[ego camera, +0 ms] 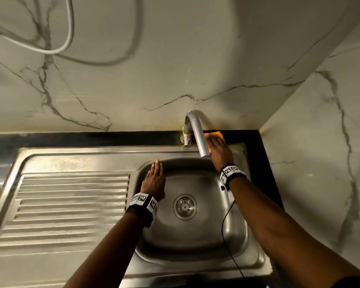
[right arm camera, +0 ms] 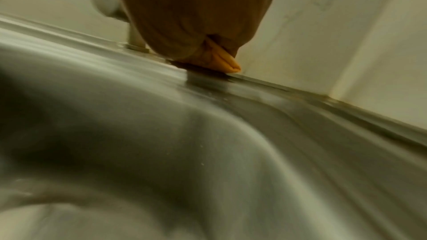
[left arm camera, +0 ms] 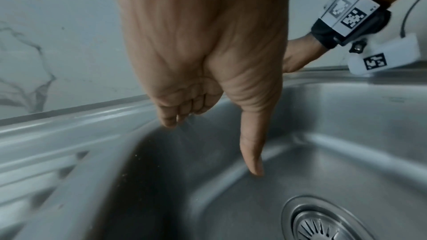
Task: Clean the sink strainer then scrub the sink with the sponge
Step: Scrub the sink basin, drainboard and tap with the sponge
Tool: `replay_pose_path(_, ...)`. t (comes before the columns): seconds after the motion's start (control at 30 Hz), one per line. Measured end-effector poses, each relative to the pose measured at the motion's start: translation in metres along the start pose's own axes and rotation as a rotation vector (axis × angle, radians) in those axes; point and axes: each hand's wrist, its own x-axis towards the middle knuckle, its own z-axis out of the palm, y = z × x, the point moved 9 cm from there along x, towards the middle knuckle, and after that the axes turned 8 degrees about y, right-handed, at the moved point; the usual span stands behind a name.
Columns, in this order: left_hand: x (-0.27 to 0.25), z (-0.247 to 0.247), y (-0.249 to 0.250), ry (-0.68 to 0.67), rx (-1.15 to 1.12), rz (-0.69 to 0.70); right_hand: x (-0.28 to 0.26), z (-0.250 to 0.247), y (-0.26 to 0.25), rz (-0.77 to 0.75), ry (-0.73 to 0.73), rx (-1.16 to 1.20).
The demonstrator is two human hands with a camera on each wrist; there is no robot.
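The steel sink [ego camera: 195, 242] has its round strainer [ego camera: 185, 207] seated in the drain, also seen at the lower right of the left wrist view as the strainer [left arm camera: 323, 225]. My left hand [ego camera: 154, 177] hovers flat over the basin's back left corner, fingers straight, thumb [left arm camera: 251, 152] stretched out, holding nothing. My right hand [ego camera: 218, 150] lies on the orange sponge [ego camera: 216, 134] on the sink's back rim, right of the tap, with fingers stretched over it. In the right wrist view a corner of the sponge [right arm camera: 230, 65] pokes out under the palm; the fingers are hidden.
The curved tap [ego camera: 196, 132] arches over the basin just left of my right hand. A ribbed drainboard [ego camera: 71, 204] fills the left side. Marble walls [ego camera: 175, 69] close off the back and right. A thin black cable [ego camera: 224, 225] hangs from my right wrist across the basin.
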Motion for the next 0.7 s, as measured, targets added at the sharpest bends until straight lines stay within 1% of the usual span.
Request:
replay_pose_path(0.07, -0.005, -0.006, 0.001, -0.004, -0.002, 0.000, -0.001, -0.001, 0.037, 0.084, 0.049, -0.126)
replay_pose_path(0.1, -0.009, -0.011, 0.000, -0.002, 0.015, 0.002, -0.005, -0.011, 0.047, 0.159, 0.075, -0.136)
replay_pose_path(0.2, -0.023, -0.022, -0.004, 0.018, 0.065, 0.015, -0.008, -0.033, 0.070, 0.297, 0.181, -0.191)
replay_pose_path(0.27, -0.033, -0.028, -0.012, 0.028, 0.105, 0.008, -0.005, -0.034, 0.081, 0.341, 0.126, -0.154)
replay_pose_path(0.3, -0.038, -0.029, -0.015, 0.036, 0.088, -0.004, -0.005, -0.032, 0.084, 0.349, 0.092, -0.121)
replay_pose_path(0.33, -0.042, -0.029, -0.020, 0.044, 0.055, -0.024, -0.006, -0.028, 0.088, 0.329, 0.046, -0.100)
replay_pose_path(0.4, -0.052, -0.027, -0.029, 0.058, 0.039, -0.089, -0.017, -0.026, 0.089, 0.216, -0.070, -0.161)
replay_pose_path(0.43, -0.057, -0.025, -0.034, 0.060, 0.034, -0.112, -0.026, -0.030, 0.091, 0.171, -0.105, -0.177)
replay_pose_path(0.5, -0.068, -0.020, -0.037, 0.068, -0.003, -0.136, -0.051, -0.042, 0.090, 0.093, -0.123, -0.187)
replay_pose_path(0.53, -0.075, -0.018, -0.037, 0.074, -0.024, -0.135, -0.067, -0.048, 0.082, 0.035, -0.125, -0.168)
replay_pose_path(0.6, -0.089, -0.008, -0.039, 0.082, -0.036, -0.104, -0.106, -0.048, 0.066, -0.152, -0.173, -0.155)
replay_pose_path(0.7, -0.109, 0.008, -0.046, 0.118, -0.059, -0.065, -0.171, -0.046, 0.048, -0.366, -0.285, -0.264)
